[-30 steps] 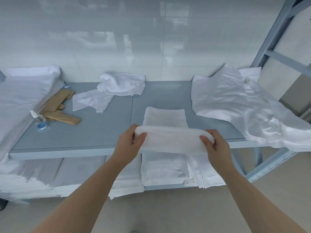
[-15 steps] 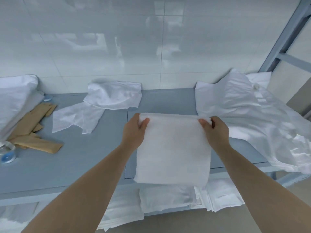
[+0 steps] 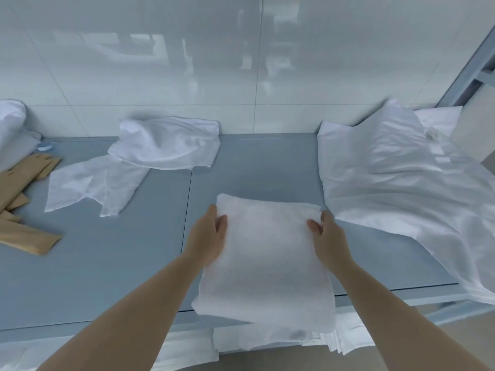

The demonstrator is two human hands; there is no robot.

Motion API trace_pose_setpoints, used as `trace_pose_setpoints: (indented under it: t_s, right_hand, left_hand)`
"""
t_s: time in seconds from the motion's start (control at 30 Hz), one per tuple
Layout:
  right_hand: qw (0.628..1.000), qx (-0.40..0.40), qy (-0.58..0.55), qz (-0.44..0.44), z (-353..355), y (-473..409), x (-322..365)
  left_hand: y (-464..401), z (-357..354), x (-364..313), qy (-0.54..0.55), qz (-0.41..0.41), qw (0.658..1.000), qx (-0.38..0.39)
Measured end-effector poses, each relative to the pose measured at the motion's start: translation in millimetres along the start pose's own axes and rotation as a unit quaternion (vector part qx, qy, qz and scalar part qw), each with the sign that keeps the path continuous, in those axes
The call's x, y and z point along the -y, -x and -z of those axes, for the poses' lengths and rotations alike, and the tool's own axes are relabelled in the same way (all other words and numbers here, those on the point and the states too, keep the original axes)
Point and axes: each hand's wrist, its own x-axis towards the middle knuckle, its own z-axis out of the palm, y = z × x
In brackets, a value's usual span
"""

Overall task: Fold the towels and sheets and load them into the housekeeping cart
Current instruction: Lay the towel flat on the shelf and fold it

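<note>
White wall tiles are backing a grey shelf (image 3: 150, 263), the landmark for what follows. At the shelf's far left, brown paper sleeves (image 3: 18, 210) are lying beside a white bundle (image 3: 10, 129). Toward the back left of centre, a crumpled cloth (image 3: 150, 156) is sprawling unfolded. At the front edge, right of centre, the towel (image 3: 265, 263) is lying folded, its near end overhanging the edge. The left hand (image 3: 207, 234) is holding the towel's left side, thumb on top and fingers hidden beneath; the right hand (image 3: 328, 234) is holding the right side likewise. Covering the shelf's right end, a glossy sheet (image 3: 401, 183) is lying loose and spilling over the edge. Below the shelf, folded linen (image 3: 334, 341) is showing on a lower level. Judged from this, one towel is nearing completion; the cloth and sheet are awaiting folding, and no cart is in view.
</note>
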Motion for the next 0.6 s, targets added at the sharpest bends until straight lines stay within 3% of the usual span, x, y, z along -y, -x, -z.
trace_pose_setpoints:
  t_s: [0.1,0.2,0.3,0.37,0.47,0.6]
  right_hand:
    - [0.999,-0.006,0.035,-0.007,-9.1,-7.5,1.6]
    - [0.999,-0.034,0.018,-0.016,-7.3,-7.6,7.6]
    - [0.988,-0.086,0.118,0.045,-5.0,-1.5,15.2]
    - [0.973,-0.038,0.185,0.131,-15.1,4.8,29.3]
    - [0.939,0.083,0.260,0.207,-47.7,19.8,48.8]
    - [0.922,0.132,0.326,0.163,-69.4,24.7,36.6]
  left_hand:
    - [-1.9,-5.5,-2.3,-0.055,0.015,0.998,0.028]
    - [-3.0,1.6,-10.6,-0.078,0.026,0.997,-0.009]
    - [3.5,7.0,-18.4,-0.159,-0.091,0.981,-0.064]
    - [9.0,1.6,-26.2,-0.217,-0.164,0.962,-0.007]
    - [13.7,-20.0,-29.1,-0.301,-0.177,0.932,0.100]
    - [13.6,-33.8,-15.3,-0.315,-0.142,0.929,0.129]
